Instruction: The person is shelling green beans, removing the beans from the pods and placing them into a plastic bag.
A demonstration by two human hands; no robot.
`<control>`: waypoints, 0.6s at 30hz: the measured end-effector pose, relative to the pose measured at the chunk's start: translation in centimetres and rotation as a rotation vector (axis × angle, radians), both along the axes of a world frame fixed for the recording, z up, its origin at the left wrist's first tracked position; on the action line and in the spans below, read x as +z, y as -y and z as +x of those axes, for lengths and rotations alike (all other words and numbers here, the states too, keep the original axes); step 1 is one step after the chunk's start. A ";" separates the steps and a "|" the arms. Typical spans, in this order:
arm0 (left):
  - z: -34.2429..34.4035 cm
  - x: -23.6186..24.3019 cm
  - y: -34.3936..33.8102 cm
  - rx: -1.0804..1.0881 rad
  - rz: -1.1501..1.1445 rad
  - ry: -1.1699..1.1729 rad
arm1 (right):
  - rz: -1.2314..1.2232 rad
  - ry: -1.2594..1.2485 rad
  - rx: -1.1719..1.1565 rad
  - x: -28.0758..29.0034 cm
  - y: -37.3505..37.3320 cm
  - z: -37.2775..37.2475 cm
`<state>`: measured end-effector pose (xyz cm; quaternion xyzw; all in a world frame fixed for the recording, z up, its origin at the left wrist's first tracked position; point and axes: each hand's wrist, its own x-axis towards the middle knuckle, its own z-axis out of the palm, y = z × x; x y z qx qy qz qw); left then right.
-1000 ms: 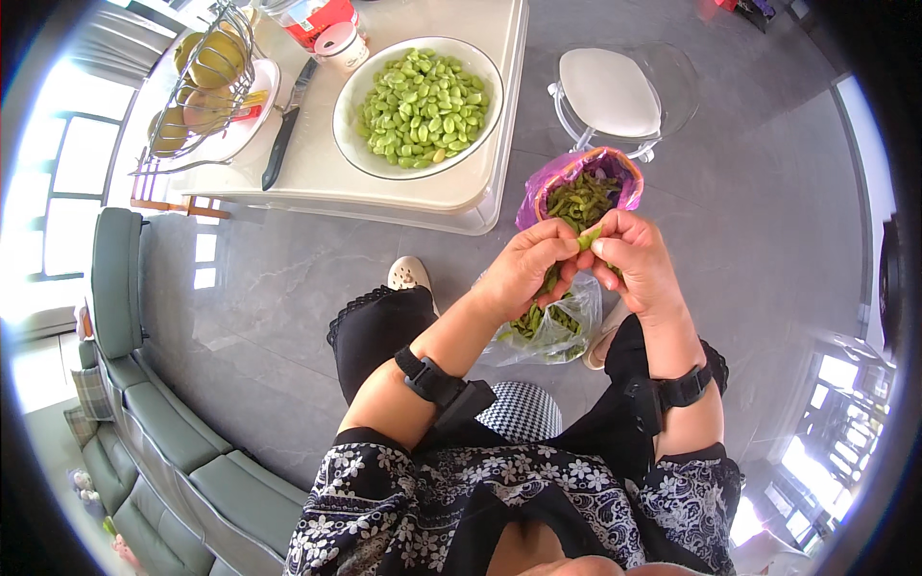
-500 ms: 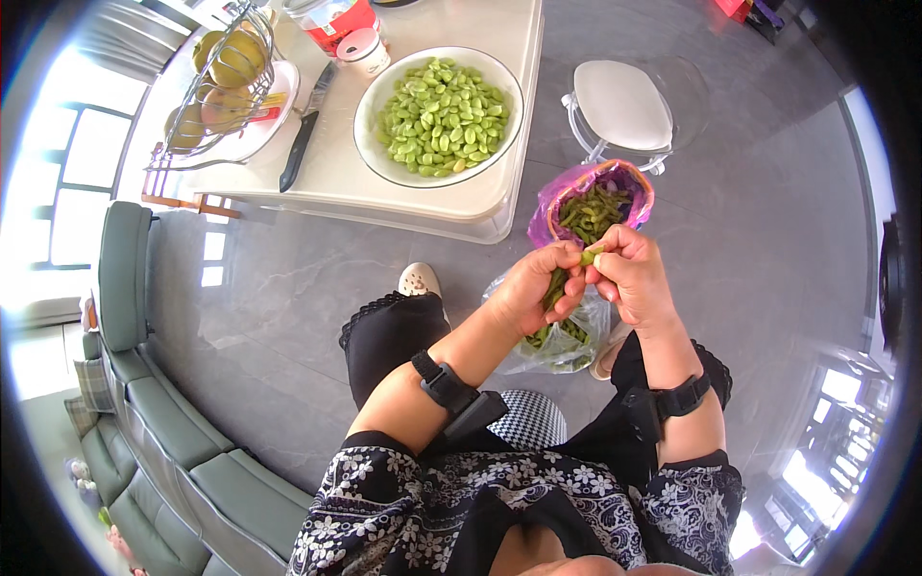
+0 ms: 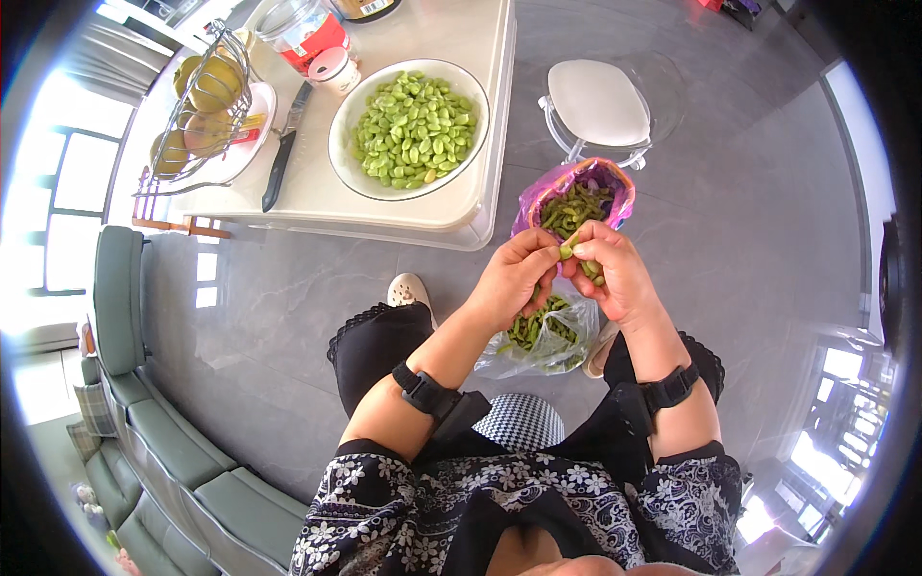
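Observation:
My left hand (image 3: 519, 274) and my right hand (image 3: 615, 274) meet in front of me, both closed, pinching a green bean pod (image 3: 567, 252) between their fingertips. Under the curled fingers of the right hand, several light green beans (image 3: 592, 273) show. The left palm is hidden. Just beyond the hands, a purple plastic bag (image 3: 529, 207) stands with its mouth open and holds bean pods (image 3: 574, 209). Below the hands lies a clear plastic bag (image 3: 576, 353) with more pods. A white bowl (image 3: 339, 163) heaped with shelled beans (image 3: 415, 130) rests on the table.
On the cream table (image 3: 432, 219) are a black-handled knife (image 3: 279, 171), a wire fruit basket (image 3: 205, 106), a small white tub (image 3: 334, 72) and a clear jar with a red label (image 3: 298, 38). A white-seated chair (image 3: 597, 103) stands beyond the bags; a green sofa (image 3: 182, 437) lines the left.
The hands stay together at the pod, their fingers shifted. Beans now show within the right hand's curled fingers, while the pods seen below the left fingers are less visible. The view has shifted slightly.

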<state>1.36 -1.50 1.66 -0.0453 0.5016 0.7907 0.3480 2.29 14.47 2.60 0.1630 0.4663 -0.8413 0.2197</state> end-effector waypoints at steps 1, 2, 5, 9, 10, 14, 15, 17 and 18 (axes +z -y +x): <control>0.0 -0.2 0.0 0.010 -0.020 -0.018 | -0.018 0.007 0.004 -0.1 -0.1 0.0; 0.0 -0.3 -0.1 0.009 -0.021 -0.017 | -0.018 0.009 0.003 -0.3 0.0 0.1; 0.1 -0.8 -0.2 0.019 -0.096 -0.144 | 0.008 0.023 0.008 -0.6 0.3 0.2; 0.3 -1.6 -0.2 0.109 -0.467 -0.631 | 0.038 0.022 -0.005 -0.9 1.1 0.3; 0.3 -1.6 -0.2 0.151 -0.628 -0.834 | 0.050 0.036 -0.041 -0.9 1.3 0.3; 0.3 -1.4 -0.4 0.230 -0.607 -0.900 | -0.027 0.072 -0.048 -1.5 0.8 0.2; 0.1 -1.1 -0.2 0.163 -0.434 -0.582 | -0.174 0.087 -0.025 -1.9 0.4 0.2; 0.0 -0.8 -0.1 0.096 -0.261 -0.265 | -0.323 0.102 0.001 -1.9 0.3 0.2; 0.0 -0.9 -0.3 0.084 -0.335 -0.332 | -0.221 0.068 -0.017 -1.5 0.2 0.2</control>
